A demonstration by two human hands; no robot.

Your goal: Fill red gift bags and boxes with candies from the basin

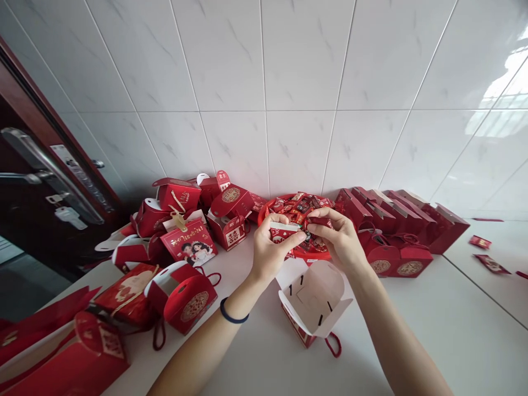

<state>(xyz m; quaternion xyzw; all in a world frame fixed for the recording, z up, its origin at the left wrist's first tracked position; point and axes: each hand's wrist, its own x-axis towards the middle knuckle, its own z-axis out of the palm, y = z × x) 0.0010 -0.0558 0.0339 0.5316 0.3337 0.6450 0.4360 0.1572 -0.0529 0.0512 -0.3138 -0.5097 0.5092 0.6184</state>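
My left hand point(269, 245) is closed round a red-and-white wrapped candy point(282, 231), thumb on its front. Close beside it, my right hand point(336, 237) pinches a dark red wrapped candy point(322, 221). Both hands are over a red tray point(317, 255) heaped with candies point(300, 205), and they hide part of the heap. Below them an open gift box point(311, 300) stands on the table, white inside, its flaps spread and a red cord handle lying at its right.
Red gift boxes point(193, 297) and bags crowd the left side. A row of red bags point(394, 214) stands at the right, with two boxes point(398, 261) in front. Loose candies point(480, 242) lie far right. A tiled wall point(301, 143) closes the back; a door handle point(53, 176) is at left.
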